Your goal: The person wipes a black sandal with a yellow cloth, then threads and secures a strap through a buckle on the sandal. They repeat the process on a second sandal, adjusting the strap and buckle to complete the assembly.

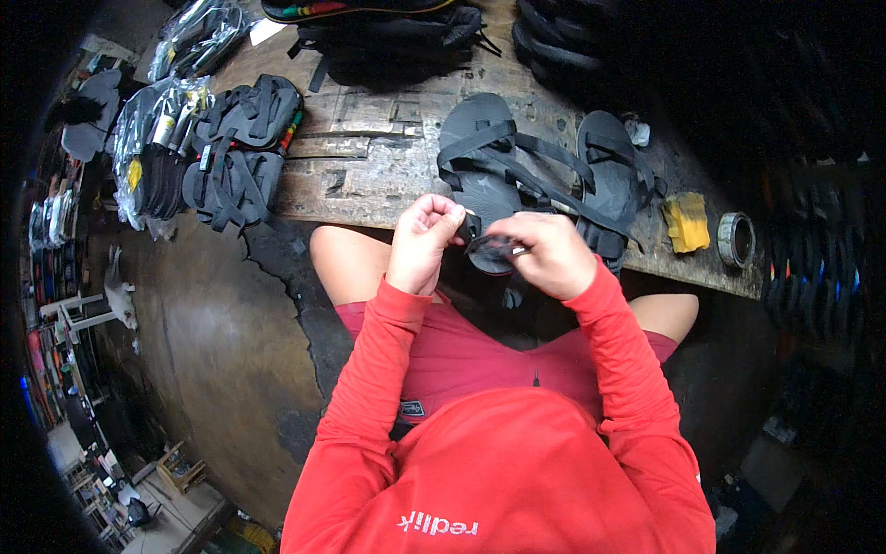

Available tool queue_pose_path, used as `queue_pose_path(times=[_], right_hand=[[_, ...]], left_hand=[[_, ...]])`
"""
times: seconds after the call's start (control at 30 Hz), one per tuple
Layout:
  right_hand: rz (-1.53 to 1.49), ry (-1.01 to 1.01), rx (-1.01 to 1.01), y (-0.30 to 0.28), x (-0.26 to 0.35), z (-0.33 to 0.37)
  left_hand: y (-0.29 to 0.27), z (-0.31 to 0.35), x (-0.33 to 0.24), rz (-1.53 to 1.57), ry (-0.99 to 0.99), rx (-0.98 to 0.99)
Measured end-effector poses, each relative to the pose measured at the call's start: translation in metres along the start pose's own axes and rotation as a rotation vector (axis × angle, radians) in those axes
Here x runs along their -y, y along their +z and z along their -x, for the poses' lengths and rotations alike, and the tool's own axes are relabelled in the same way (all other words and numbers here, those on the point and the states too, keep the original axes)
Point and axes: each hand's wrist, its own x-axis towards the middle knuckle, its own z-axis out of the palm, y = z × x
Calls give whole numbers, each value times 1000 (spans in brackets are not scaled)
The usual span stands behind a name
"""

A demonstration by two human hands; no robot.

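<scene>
My left hand [420,249] is closed, thumb and fingers pinching the end of a black strap [489,247] at the table's near edge. Across from it, my right hand [556,255] grips the strap's other side, its fingers curled over and partly hiding it. Just beyond my hands lies a black sandal [475,118], sole down with its straps loose on top; its heel end reaches the edge. Whether the held strap belongs to this sandal I cannot tell. To its right rests a second black sandal [602,131], straps trailing toward the edge.
Strapped sandals [242,180] are piled on the left of the wooden table [346,189], beside plastic-wrapped ones [152,157]. More dark stacks [388,46] stand at the back. A yellow cloth-like piece [686,222] and a tape roll [736,240] sit at the right. A white cat-like animal [120,291] is on the left.
</scene>
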Motion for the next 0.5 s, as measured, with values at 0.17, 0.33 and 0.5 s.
queue_pose_path(times=[0.17,0.33,0.5], right_hand=[[149,-48,-67,-3,-2,-5],[72,19,50,9,-4,-11],[-314,27,220,10,-19,-26]], left_hand=[[-4,0,3,47,-8,19],[-2,-3,0,37,-27,18],[0,2,-6,230,-107,75]])
